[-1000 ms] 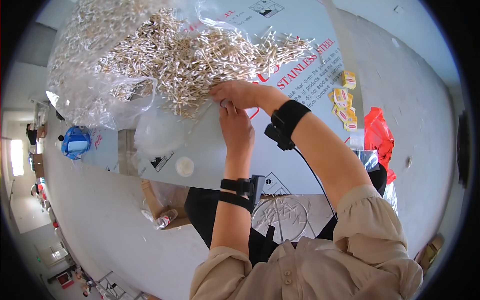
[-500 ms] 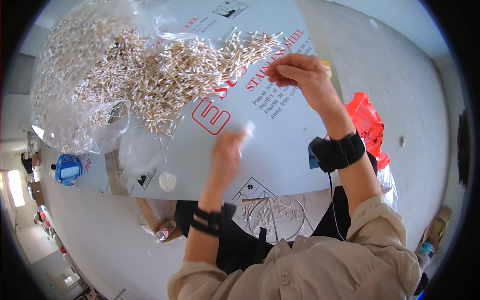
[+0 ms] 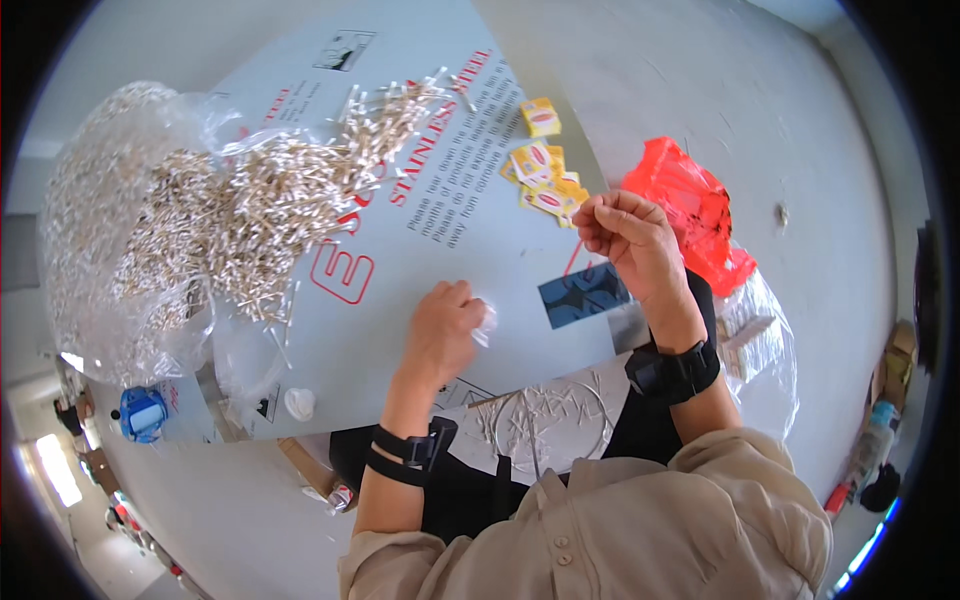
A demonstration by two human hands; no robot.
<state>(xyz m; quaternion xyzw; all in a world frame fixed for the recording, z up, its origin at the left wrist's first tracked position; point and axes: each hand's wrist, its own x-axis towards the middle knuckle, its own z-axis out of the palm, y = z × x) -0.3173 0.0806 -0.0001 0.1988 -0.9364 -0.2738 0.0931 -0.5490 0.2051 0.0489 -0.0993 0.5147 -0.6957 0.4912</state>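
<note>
Right hand [image 3: 632,235] drawn back, fingertips together; left grip [image 3: 443,330] pinching white piece [image 3: 486,324], long axis roughly fore-aft.

Both forearms [image 3: 393,500] reach forward; the left grip [image 3: 443,333] curls palm down, the right grip [image 3: 635,240] gathers fingers toward thumb.

Left hand [image 3: 442,325] over table [image 3: 535,350], fingers bent, gripping a small whitish piece [image 3: 486,324]. Right hand [image 3: 632,235] beside a heap of yellow cards [image 3: 545,175], fingers curled, fingertips close together; contents unclear. Dark blue sheet [image 3: 578,296] lies near the right hand. Cotton swabs [image 3: 265,205] are piled at left, partly inside a clear plastic bag [image 3: 75,240]. Red bag [image 3: 690,205] sits beyond the right hand.
</note>
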